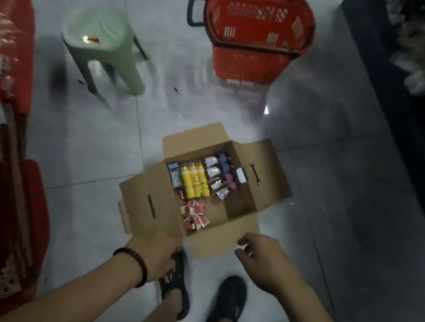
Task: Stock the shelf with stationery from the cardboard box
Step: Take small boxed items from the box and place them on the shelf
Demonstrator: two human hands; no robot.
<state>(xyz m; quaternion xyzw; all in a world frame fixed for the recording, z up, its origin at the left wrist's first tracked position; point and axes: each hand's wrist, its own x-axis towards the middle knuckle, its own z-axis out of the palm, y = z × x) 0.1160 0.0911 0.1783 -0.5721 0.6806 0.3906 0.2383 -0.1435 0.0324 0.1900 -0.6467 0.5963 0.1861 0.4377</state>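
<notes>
Cardboard box (240,208), set open on the floor (99,145) with yellow tubes (194,183) and red packs (195,217) inside, should be steadied by its near flaps (210,248) before stock is lifted; the left hand's (154,256) hold at the flap cannot be told, and the right hand's (262,263) fingers (245,240) are loosely curled, empty.

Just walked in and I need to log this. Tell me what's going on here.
A person stands over an open cardboard box on the tiled floor. Their left hand is at the near-left flap, though it is unclear whether it grips it. Their right hand hovers, loosely curled, by the near flap's corner. Neither hand holds any stock. The yellow tubes and small red boxes lie inside the box. A red basket and a green stool stand beyond it.
</notes>
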